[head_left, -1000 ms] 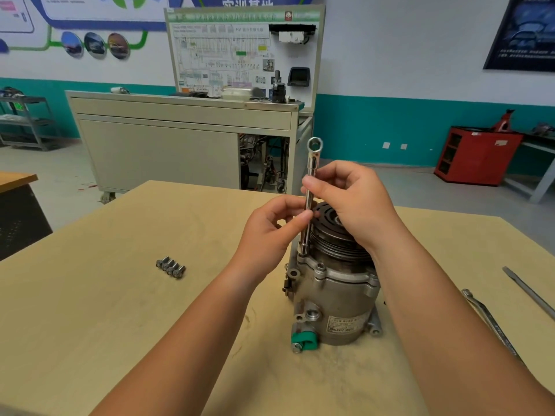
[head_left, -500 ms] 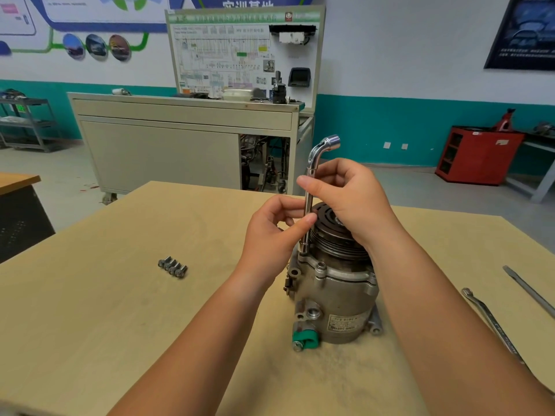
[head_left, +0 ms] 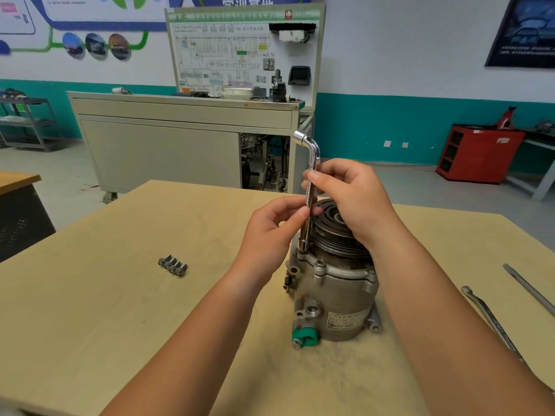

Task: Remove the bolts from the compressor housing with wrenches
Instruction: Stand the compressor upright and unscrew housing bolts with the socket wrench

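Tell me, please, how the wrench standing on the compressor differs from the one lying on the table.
The socket wrench stands upright on the compressor; the flat wrench lies on the table. The left hand and right hand pinch the socket wrench; the flat wrench is untouched. The socket wrench is a round shaft bent on top; the flat wrench is a thin bar. Both are metal.

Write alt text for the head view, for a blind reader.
Left hand and right hand pinch an upright L-shaped socket wrench, its lower end on the compressor's flange. Four loose bolts lie left on the table; another wrench and a flat bar lie right.
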Demonstrator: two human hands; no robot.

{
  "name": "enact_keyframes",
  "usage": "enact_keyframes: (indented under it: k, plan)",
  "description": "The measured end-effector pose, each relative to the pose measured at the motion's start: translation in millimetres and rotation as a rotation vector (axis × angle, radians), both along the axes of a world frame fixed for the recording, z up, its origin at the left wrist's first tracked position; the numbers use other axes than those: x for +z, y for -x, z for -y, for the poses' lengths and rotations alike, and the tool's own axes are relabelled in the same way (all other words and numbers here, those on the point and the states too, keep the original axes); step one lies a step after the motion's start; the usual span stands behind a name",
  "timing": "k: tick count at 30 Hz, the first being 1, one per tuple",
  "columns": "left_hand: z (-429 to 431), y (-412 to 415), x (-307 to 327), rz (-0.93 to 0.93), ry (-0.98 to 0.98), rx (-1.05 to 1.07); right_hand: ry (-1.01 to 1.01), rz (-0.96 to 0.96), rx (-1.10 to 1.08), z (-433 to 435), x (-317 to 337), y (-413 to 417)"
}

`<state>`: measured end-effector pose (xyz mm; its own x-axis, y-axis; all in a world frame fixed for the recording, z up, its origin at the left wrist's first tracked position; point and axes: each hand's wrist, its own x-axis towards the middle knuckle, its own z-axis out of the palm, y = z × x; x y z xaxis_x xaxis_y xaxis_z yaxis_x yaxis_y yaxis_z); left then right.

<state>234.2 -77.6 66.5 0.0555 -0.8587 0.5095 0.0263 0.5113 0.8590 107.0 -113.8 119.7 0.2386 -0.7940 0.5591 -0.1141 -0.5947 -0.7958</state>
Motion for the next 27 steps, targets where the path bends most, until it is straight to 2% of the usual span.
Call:
enact_keyframes:
  k: [6,14,23,27]
  plan:
    - [4.1,-0.8,-1.0,-0.016,0.008,0.11,-0.012,-0.028,-0.028,1.5,-1.9,-4.6]
    - [2.2,1.6,1.9,-0.015,-0.043,0.066,0.024,-0.032,-0.128,0.6,-1.9,-5.9]
    - [-2.3,-4.2,3.8,0.049,-0.041,-0.003,0.033,-0.016,-0.045,-4.4,-0.1,-2.1]
    - [-1.4,-4.5,5.3,0.059,-0.025,0.03,0.029,-0.032,-0.045,-3.9,-0.3,-3.9]
